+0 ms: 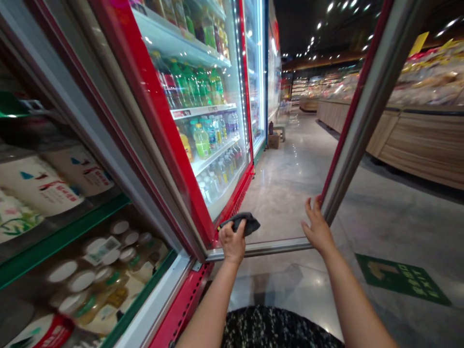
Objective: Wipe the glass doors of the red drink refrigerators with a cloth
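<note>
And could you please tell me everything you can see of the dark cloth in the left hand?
The cloth is dark grey and soft-looking, with a small yellowish spot at its left end. The left hand holds it bunched, its free end narrowing to the right, above the door frame's bottom rail in the picture. Whether it touches the glass cannot be told.

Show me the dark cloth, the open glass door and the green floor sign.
Dark cloth point(251, 224): head view, on its right end.
Open glass door point(275, 247): head view, on its bottom rail.
Green floor sign point(397, 279): head view, near its middle.
</note>
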Demonstrator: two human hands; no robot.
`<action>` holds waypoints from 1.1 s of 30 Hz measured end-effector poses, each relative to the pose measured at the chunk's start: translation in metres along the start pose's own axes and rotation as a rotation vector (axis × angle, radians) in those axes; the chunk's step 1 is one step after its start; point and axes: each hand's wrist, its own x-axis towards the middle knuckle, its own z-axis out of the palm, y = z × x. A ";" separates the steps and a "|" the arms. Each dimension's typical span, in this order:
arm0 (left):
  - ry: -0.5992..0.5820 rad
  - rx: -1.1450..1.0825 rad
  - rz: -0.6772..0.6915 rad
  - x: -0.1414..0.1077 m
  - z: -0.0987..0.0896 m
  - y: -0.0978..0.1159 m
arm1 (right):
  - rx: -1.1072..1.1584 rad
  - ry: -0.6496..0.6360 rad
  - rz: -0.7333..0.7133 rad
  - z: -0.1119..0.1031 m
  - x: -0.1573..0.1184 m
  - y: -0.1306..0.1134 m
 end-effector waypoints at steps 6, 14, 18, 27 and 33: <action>-0.029 -0.009 0.085 0.021 0.000 0.037 | 0.022 0.033 0.048 0.001 0.003 -0.010; -0.046 -0.002 0.121 0.015 0.004 0.044 | 0.113 0.008 0.024 -0.009 0.002 0.003; -0.017 -0.021 0.085 0.037 0.007 0.073 | 0.164 0.004 0.030 -0.012 0.000 0.001; -0.127 -0.153 0.467 0.044 0.015 0.094 | 0.261 0.008 0.032 -0.030 -0.002 0.001; -0.101 -0.133 0.519 0.091 0.008 0.143 | 0.260 0.261 0.138 -0.038 -0.012 0.009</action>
